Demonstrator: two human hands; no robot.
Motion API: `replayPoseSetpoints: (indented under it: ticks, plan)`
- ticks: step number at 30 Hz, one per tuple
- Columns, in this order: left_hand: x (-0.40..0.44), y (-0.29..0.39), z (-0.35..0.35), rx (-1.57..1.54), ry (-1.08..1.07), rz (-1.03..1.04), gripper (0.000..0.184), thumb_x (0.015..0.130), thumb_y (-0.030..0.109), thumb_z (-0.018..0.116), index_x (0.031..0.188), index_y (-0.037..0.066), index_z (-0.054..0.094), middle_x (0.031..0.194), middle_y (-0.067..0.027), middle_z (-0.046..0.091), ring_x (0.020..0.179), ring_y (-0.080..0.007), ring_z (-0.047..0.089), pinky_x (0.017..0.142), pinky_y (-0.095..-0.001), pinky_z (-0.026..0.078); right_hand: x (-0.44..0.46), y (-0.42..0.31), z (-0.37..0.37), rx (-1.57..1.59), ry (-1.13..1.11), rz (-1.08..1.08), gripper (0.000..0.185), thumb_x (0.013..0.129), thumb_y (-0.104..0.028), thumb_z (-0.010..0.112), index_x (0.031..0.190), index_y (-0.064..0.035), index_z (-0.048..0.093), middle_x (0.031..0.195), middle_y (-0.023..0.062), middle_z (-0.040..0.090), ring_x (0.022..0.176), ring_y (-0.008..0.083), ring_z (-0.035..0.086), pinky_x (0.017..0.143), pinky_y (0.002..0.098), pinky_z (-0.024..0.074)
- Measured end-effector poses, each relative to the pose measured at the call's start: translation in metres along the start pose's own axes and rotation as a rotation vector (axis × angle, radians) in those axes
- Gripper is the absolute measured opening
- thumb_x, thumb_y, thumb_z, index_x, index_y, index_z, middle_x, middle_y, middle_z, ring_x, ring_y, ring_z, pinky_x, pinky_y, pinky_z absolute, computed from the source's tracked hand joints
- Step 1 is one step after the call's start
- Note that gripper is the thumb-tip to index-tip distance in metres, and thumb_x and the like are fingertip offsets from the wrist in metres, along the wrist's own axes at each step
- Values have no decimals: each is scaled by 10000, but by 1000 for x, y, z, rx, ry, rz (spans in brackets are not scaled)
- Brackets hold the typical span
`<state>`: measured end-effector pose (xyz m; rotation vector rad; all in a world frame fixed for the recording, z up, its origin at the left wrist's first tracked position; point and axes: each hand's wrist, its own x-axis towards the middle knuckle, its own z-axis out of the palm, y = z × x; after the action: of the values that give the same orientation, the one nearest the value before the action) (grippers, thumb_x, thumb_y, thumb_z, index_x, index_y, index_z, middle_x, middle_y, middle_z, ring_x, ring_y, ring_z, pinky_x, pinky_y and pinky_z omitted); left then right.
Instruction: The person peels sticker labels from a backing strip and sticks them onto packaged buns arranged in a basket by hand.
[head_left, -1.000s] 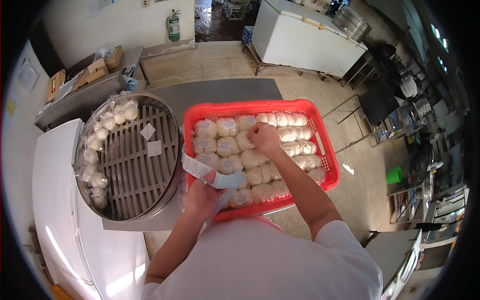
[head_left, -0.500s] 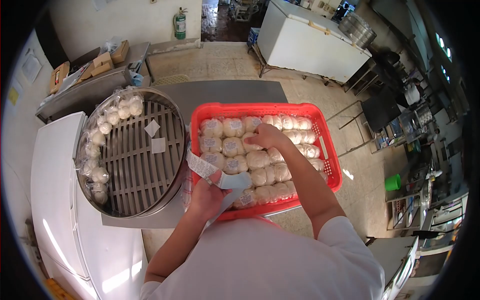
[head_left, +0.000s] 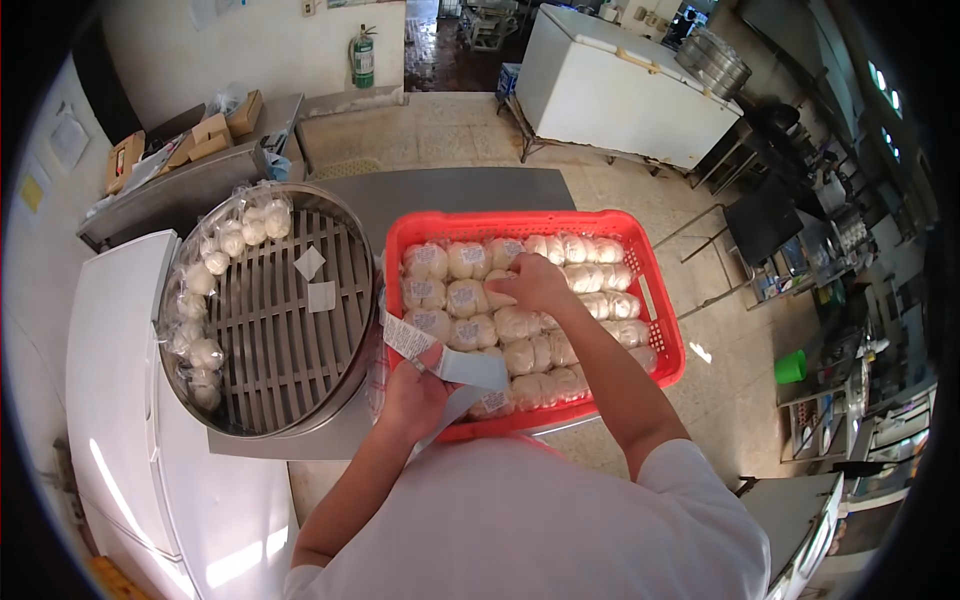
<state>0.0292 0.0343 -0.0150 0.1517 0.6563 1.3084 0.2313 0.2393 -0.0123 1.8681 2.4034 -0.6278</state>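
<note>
In the head view, my left hand (head_left: pixel 415 400) is closed around a strip of labels (head_left: pixel 405 338). Its printed part sticks up to the left, and a pale blank backing (head_left: pixel 475 368) curls out to the right over the buns. My right hand (head_left: pixel 540 283) lies on a plastic-wrapped bun in the second row from the back, fingers stretched out and slightly apart. Whether a label is under them is hidden. Wrapped buns (head_left: pixel 518 322) fill the red plastic basket (head_left: pixel 668 345) in rows. Those in the left columns, such as a labelled bun (head_left: pixel 467 297), carry printed white labels.
To the basket's left, a round steamer tray (head_left: pixel 372 290) with a slatted base holds wrapped buns (head_left: pixel 205 352) along its left rim and two paper pieces (head_left: pixel 320 296). Both stand on a grey table (head_left: pixel 470 185). White freezers (head_left: pixel 620 90) and a rack (head_left: pixel 765 225) stand around.
My right hand stays on the same bun, its fingers shifted only slightly. The backing at my left hand reaches a little further right. The whole view has moved slightly.
</note>
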Motion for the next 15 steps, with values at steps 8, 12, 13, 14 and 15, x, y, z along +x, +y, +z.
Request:
replayPoseSetpoints:
  ticks: [8, 12, 13, 14, 15]
  plan:
    - [4, -12, -1, 182, 78, 142, 325, 1014, 201, 610, 1254, -16, 576, 1192, -110, 656, 1105, -230, 639, 978, -401, 510, -9, 5, 11, 148, 313, -143, 549, 834, -380, 805, 1188, 7, 642, 1109, 178, 682, 1021, 332, 679, 911, 404, 544]
    - [4, -17, 5, 332, 227, 233, 310, 979, 262, 688, 1100, -23, 672, 1062, -83, 702, 930, -172, 659, 868, -346, 531, -54, -21, 14, 863, 80, -436, 345, 843, -184, 811, 1096, -1, 666, 1025, 109, 679, 925, 191, 654, 834, 323, 536]
    - [6, -19, 1, 402, 252, 250, 311, 970, 274, 702, 1076, -18, 684, 1031, -73, 709, 890, -160, 655, 838, -334, 529, -70, -29, 11, 1077, -89, -486, 303, 850, -141, 803, 1081, 2, 668, 1015, 100, 677, 907, 155, 643, 806, 306, 534]
    - [9, -21, 1, 474, 271, 261, 313, 961, 285, 716, 1052, -14, 697, 1000, -63, 716, 851, -148, 651, 808, -322, 528, -84, -40, 9, 987, -63, -564, 275, 855, -136, 793, 1059, 0, 669, 981, 113, 681, 888, 169, 658, 785, 319, 536]
    - [9, -22, 3, 446, 288, 268, 311, 937, 307, 748, 1003, 5, 716, 945, -44, 720, 790, -118, 629, 741, -292, 507, -100, -55, 8, 898, -29, -635, 248, 859, -131, 782, 1038, -1, 669, 948, 126, 686, 869, 182, 673, 764, 332, 539]
